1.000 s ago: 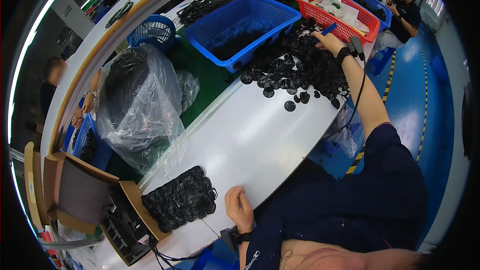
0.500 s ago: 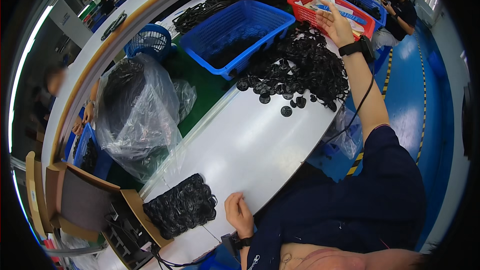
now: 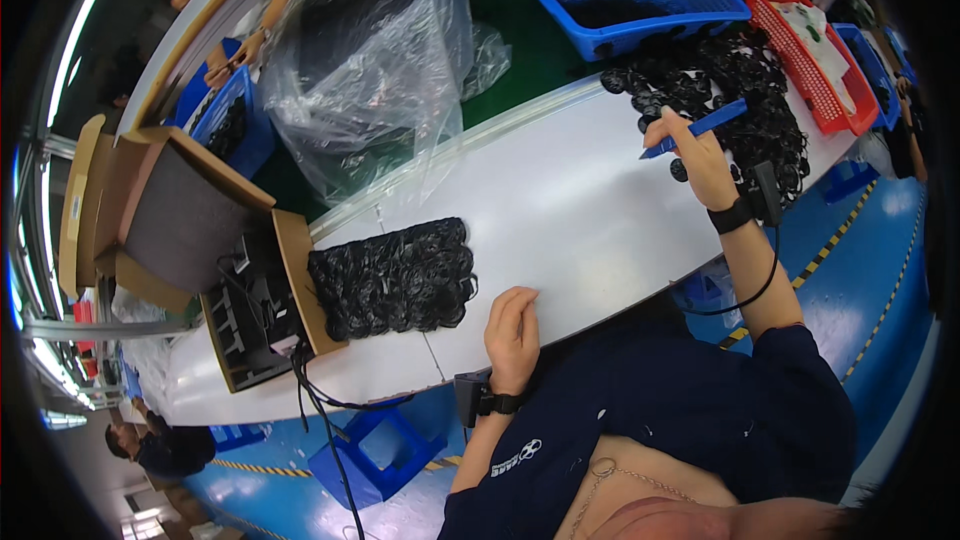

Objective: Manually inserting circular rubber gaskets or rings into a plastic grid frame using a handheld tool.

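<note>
My right hand (image 3: pixel 698 152) is closed around a slim blue tool (image 3: pixel 720 117) with a pointed lower end, like a pen or a cutter; I cannot tell which. It is held above the near edge of a heap of black round flat pieces (image 3: pixel 765 90) on the white table (image 3: pixel 570 210). My left hand (image 3: pixel 512 325) rests by the table's near edge, fingers loosely bent, nothing visible in it. To its left lies a neat block of similar black pieces (image 3: pixel 395 278), packed in overlapping rows, not touched by either hand.
An opened cardboard box (image 3: pixel 290 275) with black devices and cables borders the block. Behind the table are a large clear plastic bag (image 3: pixel 370 70), a blue basket (image 3: pixel 640 32) and a red basket (image 3: pixel 810 60). A co-worker's hands (image 3: pixel 235 58) are at the far left. A blue stool (image 3: pixel 375 455) stands below.
My right hand has come back from the red basket with the blue tool in it, down to the heap's edge. The view has swung rightward; my left hand stays by the table edge.
</note>
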The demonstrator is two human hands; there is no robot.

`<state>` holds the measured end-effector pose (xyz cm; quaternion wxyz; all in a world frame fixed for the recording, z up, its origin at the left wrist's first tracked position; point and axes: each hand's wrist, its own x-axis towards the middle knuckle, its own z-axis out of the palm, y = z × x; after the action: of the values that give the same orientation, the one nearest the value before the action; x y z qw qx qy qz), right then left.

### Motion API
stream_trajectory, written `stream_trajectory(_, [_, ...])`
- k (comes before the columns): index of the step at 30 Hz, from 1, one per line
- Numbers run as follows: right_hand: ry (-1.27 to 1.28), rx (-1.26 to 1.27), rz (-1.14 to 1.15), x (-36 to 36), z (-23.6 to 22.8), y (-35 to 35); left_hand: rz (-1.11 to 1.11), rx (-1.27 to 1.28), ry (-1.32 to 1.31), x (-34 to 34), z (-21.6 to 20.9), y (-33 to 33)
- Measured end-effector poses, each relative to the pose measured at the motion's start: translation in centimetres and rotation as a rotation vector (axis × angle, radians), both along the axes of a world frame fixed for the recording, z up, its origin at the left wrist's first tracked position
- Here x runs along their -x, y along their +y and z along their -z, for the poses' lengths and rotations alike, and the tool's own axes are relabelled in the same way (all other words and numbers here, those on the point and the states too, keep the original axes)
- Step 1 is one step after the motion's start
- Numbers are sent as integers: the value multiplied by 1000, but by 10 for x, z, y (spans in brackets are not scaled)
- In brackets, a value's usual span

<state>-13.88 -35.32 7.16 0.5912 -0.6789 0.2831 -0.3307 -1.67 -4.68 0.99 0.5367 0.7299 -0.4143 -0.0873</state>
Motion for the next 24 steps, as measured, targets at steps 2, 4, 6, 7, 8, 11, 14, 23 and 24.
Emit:
stream_trajectory(2, [-15,27,-107,-13,16,23,-43,-5,-11,-1,-5,5])
stream_trajectory(4, [189,-262,-288,-27,16,49,-82,5,-63,-6,-11,14])
stream_trajectory(6, [278,-270,-359,-43,13,73,-164,-2,-117,-16,-12,26])
stream_trajectory(7, [360,-262,-395,-48,12,83,-211,9,-175,-22,-14,31])
stream_trajectory(8, [370,-173,-435,-53,17,89,-261,2,-197,-29,-15,37])
stream_trajectory(11, [274,36,-542,-66,31,115,-485,-76,-186,-46,-18,55])
stream_trajectory(14, [345,128,-661,-78,32,135,-654,-115,-177,-64,-7,74])
stream_trajectory(23, [257,580,-847,-123,39,198,-835,-24,285,-90,9,103])
stream_trajectory(24, [273,688,-869,-129,40,204,-832,86,363,-90,6,101])
